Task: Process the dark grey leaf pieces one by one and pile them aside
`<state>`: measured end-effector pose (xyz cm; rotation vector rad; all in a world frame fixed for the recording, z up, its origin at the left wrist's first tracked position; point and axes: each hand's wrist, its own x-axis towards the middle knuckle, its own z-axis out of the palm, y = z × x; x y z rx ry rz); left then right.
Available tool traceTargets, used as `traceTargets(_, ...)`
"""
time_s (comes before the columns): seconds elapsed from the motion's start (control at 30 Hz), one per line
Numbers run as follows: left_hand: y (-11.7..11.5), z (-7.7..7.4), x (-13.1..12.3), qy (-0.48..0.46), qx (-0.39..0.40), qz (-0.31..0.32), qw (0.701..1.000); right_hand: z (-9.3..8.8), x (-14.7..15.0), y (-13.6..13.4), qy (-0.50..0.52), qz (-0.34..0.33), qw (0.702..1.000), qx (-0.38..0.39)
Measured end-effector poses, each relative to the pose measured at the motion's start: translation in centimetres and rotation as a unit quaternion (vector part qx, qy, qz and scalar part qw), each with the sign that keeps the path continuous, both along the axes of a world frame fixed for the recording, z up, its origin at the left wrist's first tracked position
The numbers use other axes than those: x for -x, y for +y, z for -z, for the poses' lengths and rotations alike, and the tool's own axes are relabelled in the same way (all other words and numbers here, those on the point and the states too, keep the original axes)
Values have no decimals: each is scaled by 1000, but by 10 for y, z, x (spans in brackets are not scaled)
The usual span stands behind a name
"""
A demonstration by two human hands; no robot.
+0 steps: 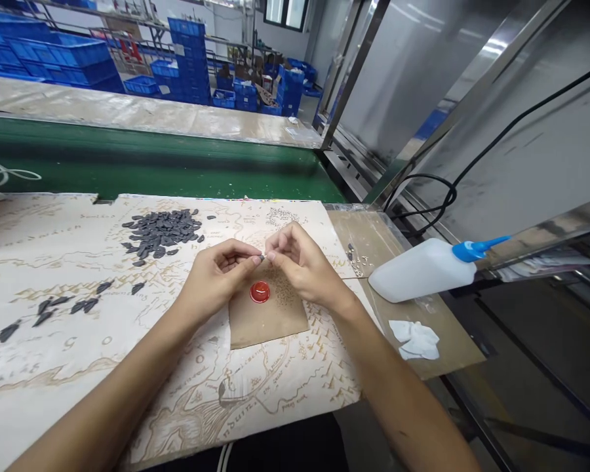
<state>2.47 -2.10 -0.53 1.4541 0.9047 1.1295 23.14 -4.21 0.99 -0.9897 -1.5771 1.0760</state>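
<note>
My left hand [221, 269] pinches a small dark grey piece [262, 257] between thumb and fingertips. Against it, my right hand [299, 265] has thumb and forefinger closed; whatever they hold is too small to make out. Just below the fingertips a small round red dish [260, 292], glossy inside, rests on a brown cardboard square [265, 324]. Tiny specks [286, 294] lie on the cardboard beside the dish. To the left is a pile of dark grey, leaf-shaped pieces [164, 229], and several similar loose pieces [83, 305] lie nearer to me.
Tiny parts [281, 216] are scattered beyond my hands on the map-printed sheet [177, 387]. On the right a white squeeze bottle [417, 270] with a blue nozzle lies tilted near crumpled white tissue [415, 339]. A green belt [177, 164] runs behind; blue crates [63, 56] stand farther back.
</note>
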Motion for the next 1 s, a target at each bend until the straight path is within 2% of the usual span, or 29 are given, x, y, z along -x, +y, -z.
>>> traceTargets(0.17,2,3,4,3,-16,19,1000,1,5,-1,-4,10,1000,-15)
traceTargets(0.27,0,4,4,46,-80,8,996,3,4,-1,-12,10,1000,-18)
traceTargets(0.37,-3,4,5,132,-214,-8,968,5,1,2,-29,13,1000,-4)
traceTargets(0.47,-1,5,8,174,-320,0,931,5,-1,7,-26,12,999,28)
traceTargets(0.73,9,16,12,151,-421,9,894,-10,2,7,34,0,992,119)
traceTargets(0.83,10,17,10,120,-382,18,916,-14,-1,2,35,-1,990,135)
traceTargets(0.93,13,15,10,80,-238,56,966,-14,-1,-5,7,9,992,127)
traceTargets(1.0,15,15,10,34,-124,97,987,-12,2,-11,-25,26,995,97)
